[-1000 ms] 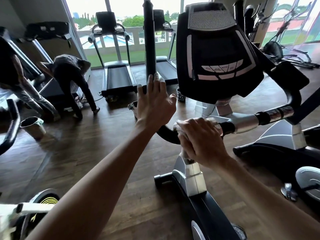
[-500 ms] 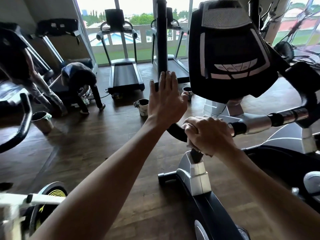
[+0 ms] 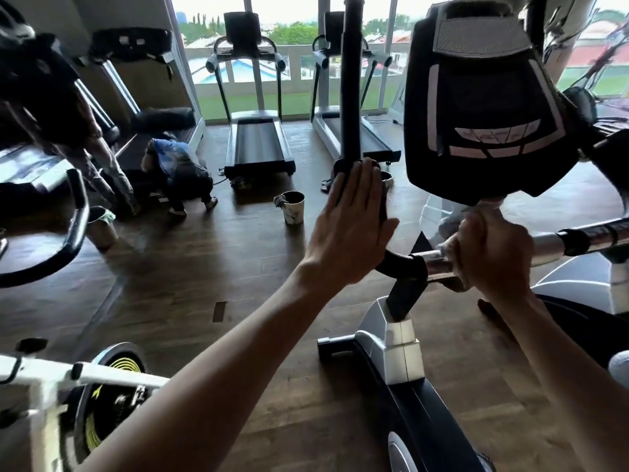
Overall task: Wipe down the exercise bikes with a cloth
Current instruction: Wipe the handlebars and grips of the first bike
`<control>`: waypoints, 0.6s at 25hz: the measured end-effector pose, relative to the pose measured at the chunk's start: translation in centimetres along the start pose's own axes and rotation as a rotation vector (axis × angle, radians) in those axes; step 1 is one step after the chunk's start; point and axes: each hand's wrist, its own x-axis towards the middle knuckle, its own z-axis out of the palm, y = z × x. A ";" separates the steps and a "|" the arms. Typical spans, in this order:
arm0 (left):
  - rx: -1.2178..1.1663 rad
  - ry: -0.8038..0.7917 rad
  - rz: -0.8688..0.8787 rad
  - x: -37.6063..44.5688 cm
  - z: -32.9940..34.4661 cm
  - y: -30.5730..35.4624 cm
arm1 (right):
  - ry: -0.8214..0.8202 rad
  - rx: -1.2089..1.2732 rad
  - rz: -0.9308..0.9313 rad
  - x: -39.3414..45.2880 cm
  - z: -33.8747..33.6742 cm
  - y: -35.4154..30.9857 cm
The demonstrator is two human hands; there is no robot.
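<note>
— Here, mid-job in the gym: how far along are we with this exercise bike point(image 3: 401, 338)?

— Only partway, we judge. Our right hand point(image 3: 490, 257) is clenched round the chrome handlebar point(image 3: 551, 241), and what looks like a pale cloth point(image 3: 442, 248) is bunched under that grip, a scrap of it showing at the knuckles. So the wiping sits on the bar itself, just below the black console point(image 3: 483, 97).

— And the other grip?

— Our left hand point(image 3: 350, 226) is released: fingers straight and together, the palm laid flat against the black upright handle point(image 3: 352, 80) that rises just left of the right grip. It steadies, we think; it holds no cloth.

— What is done, then?

— We cannot tell from surfaces alone; nothing shows wet or dry. The console above the grip, the upright handle, the grey column beneath and the black frame running back toward us all seem yet to be reached.

— And beyond this machine?

— The white bike point(image 3: 68, 386), down and far left of both grips, waits. A bucket point(image 3: 292, 207) stands on the wooden floor point(image 3: 190, 267) beyond the left hand, before the treadmills point(image 3: 258, 144). Most of the work, by our reckoning, remains.
</note>
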 end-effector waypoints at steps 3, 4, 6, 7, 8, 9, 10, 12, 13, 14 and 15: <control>-0.320 0.092 0.058 -5.8 -0.8 -2.2 | 0.124 0.115 -0.190 -0.9 0.3 -5.1; -0.334 0.116 0.019 -7.6 -0.7 -3.8 | 0.091 0.225 -0.260 -1.7 0.9 -7.4; -0.255 0.065 -0.119 -10.7 -0.4 -7.9 | -0.044 0.438 -0.379 -3.6 3.4 -12.2; -0.216 0.019 -0.194 -11.9 -0.3 -9.9 | -0.107 0.481 -0.433 -4.3 5.2 -14.0; -0.193 -0.025 -0.260 -12.9 -0.1 -12.0 | -0.163 0.476 -0.487 -4.8 7.3 -15.4; -0.181 -0.047 -0.327 -14.1 -0.1 -14.3 | -0.240 0.462 -0.525 -5.1 9.8 -16.6; -0.171 -0.044 -0.392 -15.2 -0.1 -16.7 | -0.325 0.432 -0.516 -5.2 12.6 -17.6; -0.130 -0.024 -0.517 -17.1 -0.1 -21.6 | -0.453 0.371 -0.455 -5.0 18.2 -19.1; -0.110 -0.028 -0.566 -17.6 0.0 -24.1 | -0.485 0.340 -0.428 -4.7 21.0 -19.5; -0.097 -0.052 -0.603 -17.9 0.2 -26.7 | -0.508 0.308 -0.415 -4.4 23.8 -20.0; -0.090 -0.099 -0.631 -17.8 0.4 -29.1 | -0.529 0.280 -0.406 -4.1 26.2 -20.3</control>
